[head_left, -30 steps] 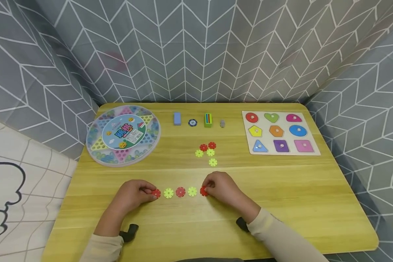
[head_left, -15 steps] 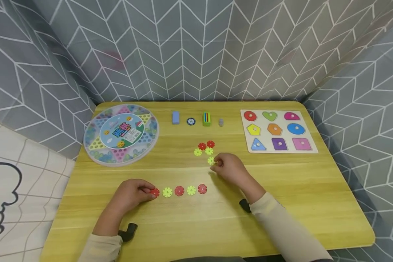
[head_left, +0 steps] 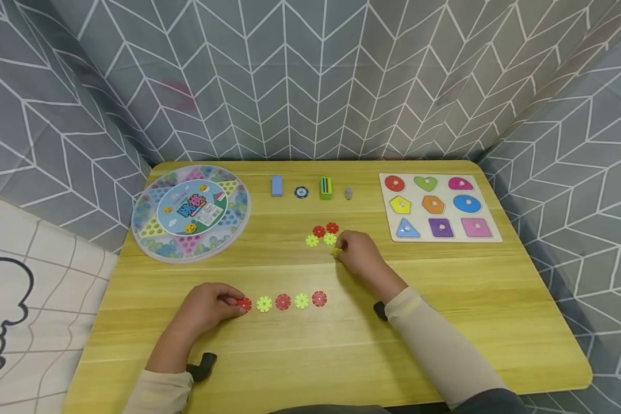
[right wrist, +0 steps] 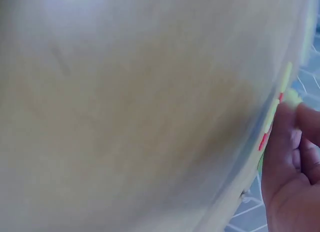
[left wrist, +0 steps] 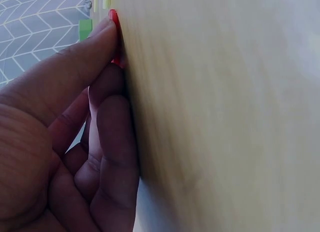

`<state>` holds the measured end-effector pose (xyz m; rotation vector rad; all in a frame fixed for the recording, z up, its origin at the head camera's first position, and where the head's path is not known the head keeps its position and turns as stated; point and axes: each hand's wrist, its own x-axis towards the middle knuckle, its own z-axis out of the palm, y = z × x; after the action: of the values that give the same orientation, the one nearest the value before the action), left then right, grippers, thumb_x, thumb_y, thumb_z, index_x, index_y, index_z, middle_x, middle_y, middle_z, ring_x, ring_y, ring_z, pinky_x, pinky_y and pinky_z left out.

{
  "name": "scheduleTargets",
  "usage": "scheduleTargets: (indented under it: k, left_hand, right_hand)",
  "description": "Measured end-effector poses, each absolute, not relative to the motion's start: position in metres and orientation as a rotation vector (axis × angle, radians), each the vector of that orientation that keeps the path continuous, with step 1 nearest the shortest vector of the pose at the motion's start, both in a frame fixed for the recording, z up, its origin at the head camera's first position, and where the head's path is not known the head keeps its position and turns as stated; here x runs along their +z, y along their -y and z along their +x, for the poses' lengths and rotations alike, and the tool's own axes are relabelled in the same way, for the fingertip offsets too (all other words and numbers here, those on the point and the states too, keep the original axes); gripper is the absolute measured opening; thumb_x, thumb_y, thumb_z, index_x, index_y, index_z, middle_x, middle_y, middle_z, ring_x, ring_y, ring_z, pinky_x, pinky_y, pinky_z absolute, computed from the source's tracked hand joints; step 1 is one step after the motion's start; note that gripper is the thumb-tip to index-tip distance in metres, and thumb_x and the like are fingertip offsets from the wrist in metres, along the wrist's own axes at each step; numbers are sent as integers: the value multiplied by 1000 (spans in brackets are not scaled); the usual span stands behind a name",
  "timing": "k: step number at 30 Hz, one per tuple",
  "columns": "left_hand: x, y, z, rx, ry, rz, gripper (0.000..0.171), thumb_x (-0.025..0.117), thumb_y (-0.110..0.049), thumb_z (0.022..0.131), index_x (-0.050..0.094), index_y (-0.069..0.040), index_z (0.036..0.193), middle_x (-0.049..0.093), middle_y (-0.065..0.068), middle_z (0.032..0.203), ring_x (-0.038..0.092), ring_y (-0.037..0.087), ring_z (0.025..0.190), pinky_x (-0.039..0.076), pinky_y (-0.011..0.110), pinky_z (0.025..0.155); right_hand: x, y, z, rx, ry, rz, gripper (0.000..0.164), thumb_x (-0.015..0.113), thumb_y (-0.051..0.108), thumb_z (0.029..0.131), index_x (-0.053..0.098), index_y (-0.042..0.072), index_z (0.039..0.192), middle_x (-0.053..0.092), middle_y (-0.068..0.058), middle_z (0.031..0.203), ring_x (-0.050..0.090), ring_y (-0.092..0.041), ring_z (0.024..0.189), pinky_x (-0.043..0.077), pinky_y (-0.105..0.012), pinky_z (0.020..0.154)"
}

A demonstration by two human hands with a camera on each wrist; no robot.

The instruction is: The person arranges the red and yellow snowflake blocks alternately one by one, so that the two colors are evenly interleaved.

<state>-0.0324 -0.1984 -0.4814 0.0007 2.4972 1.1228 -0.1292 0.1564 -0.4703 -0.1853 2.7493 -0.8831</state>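
In the head view, a row of notched plastic snowflake discs lies on the table, red and yellow by turns. My left hand (head_left: pixel 209 307) has thumb and fingers at its left end, pinching the red snowflake disc (head_left: pixel 245 304); that disc's red edge (left wrist: pixel 114 17) shows by the thumb in the left wrist view. Beyond the row's right end, my right hand (head_left: pixel 361 254) pinches a yellow snowflake disc (head_left: pixel 335 252), tilted on edge; the right wrist view shows this yellow disc (right wrist: pixel 292 97) blurred at the fingertips. Two red discs (head_left: pixel 332 228) and two yellow discs (head_left: pixel 312 241) lie just beyond.
A round Chinese checkers box (head_left: pixel 238 227) lies back left, a shape puzzle board (head_left: pixel 416 219) back right. Between them are a blue block (head_left: pixel 276 186), a poker chip (head_left: pixel 301 192), a green box (head_left: pixel 325 188) and a small grey piece (head_left: pixel 348 193).
My right hand has let go of the red disc at the row's right end, moved away to the back and picked up the yellow disc. My left hand stays in place.
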Motion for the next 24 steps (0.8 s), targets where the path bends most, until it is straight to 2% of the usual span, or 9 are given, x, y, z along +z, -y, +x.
scheduleTargets:
  k: [2, 6, 11, 15, 18, 24]
  left_hand:
    - [-481, 198, -33, 1120, -2499, 7, 22, 90, -22, 83, 81, -12, 101, 68, -4, 84, 64, 13, 75, 52, 36, 76]
    - [-480, 198, -34, 1128, -2497, 9, 22, 89, -21, 83, 81, -11, 101, 69, -4, 84, 64, 13, 76, 52, 36, 76]
    - [-479, 198, -35, 1132, -2495, -8, 23, 89, -22, 84, 81, -11, 102, 69, -3, 85, 64, 13, 76, 53, 36, 75]
    - [-479, 198, -35, 1127, -2493, -7, 24, 89, -24, 84, 81, -11, 103, 69, -4, 85, 65, 13, 76, 53, 36, 77]
    - [-478, 198, -35, 1133, -2487, -12, 25, 89, -24, 84, 81, -11, 103, 69, -3, 85, 65, 13, 76, 53, 36, 76]
    - [-478, 198, -35, 1132, -2477, -26, 24, 89, -22, 84, 81, -10, 104, 69, -3, 86, 64, 14, 77, 52, 35, 74]
  right_hand:
    - [-471, -163, -126, -1112, -2644, -103, 10, 76, 4, 93, 71, 3, 102, 66, -7, 95, 61, -21, 88, 52, -35, 79]
    - [-465, -177, -115, -1530, -2345, 44, 17, 69, -1, 97, 71, -4, 114, 68, -15, 108, 67, -24, 95, 58, -35, 83]
    - [-463, -188, -85, -1643, -2104, 36, 19, 67, -7, 96, 69, -12, 114, 67, -17, 102, 68, -23, 88, 59, -39, 82]
    - [-470, -189, -60, -1452, -2194, -111, 13, 71, -5, 94, 73, -7, 107, 67, -8, 91, 63, -17, 81, 58, -31, 75]
    - [-473, -185, -52, -1304, -2361, -214, 10, 74, -2, 92, 77, 1, 101, 67, -2, 86, 61, -15, 79, 55, -28, 71]
    - [-476, -173, -50, -1146, -2539, -291, 8, 76, 1, 90, 76, 7, 95, 66, 4, 82, 61, -11, 77, 53, -29, 71]
